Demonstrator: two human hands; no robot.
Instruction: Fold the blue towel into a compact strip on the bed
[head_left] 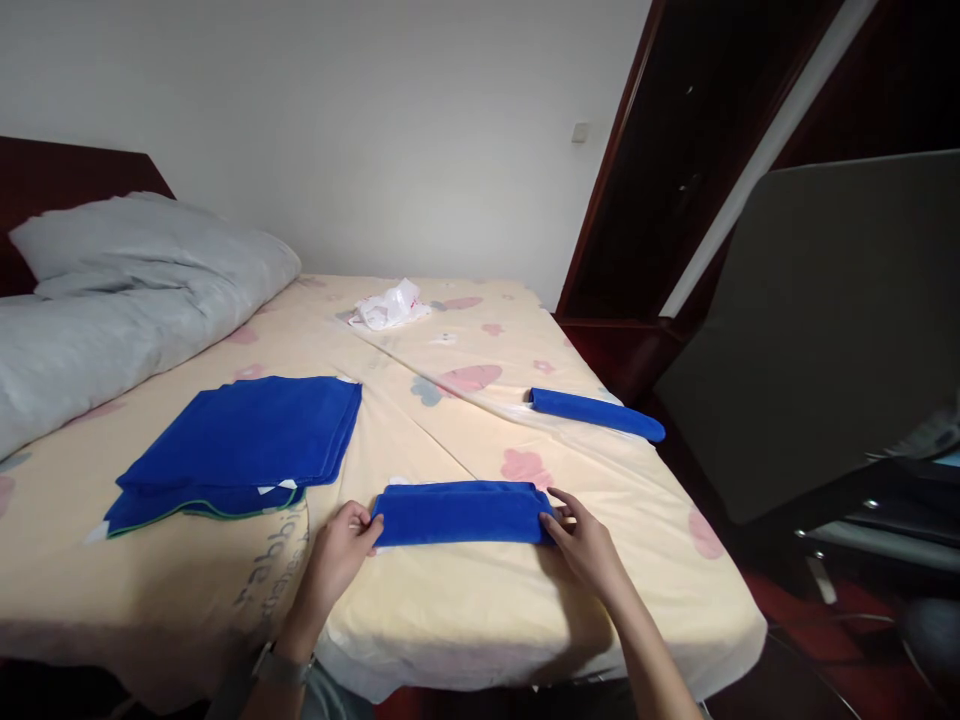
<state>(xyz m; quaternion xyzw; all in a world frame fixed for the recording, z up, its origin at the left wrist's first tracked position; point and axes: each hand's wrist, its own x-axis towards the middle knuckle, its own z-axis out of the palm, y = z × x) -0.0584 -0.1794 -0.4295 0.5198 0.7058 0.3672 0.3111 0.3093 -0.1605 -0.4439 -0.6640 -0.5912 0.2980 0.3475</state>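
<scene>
Head view: left hand [341, 550] and right hand [585, 545] fingers grasp opposite ends of the folded blue towel [463, 513].

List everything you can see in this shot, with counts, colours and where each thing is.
Folded blue cloth strip: one, blue, near edge of bed, between the hands.
Stack of flat folded blue cloths: one stack, blue, left of the strip.
Rolled blue cloth: one, blue, right side of bed.
Crumpled white plastic bag: one, white, far end of bed.
Grey duvet: one, grey, left by the headboard.
Cream floral bedsheet: one, cream with pink flowers, covering the bed.
Dark wooden door: one, dark brown, right.
Left hand: at the strip's left end.
Right hand: at its right end.
</scene>
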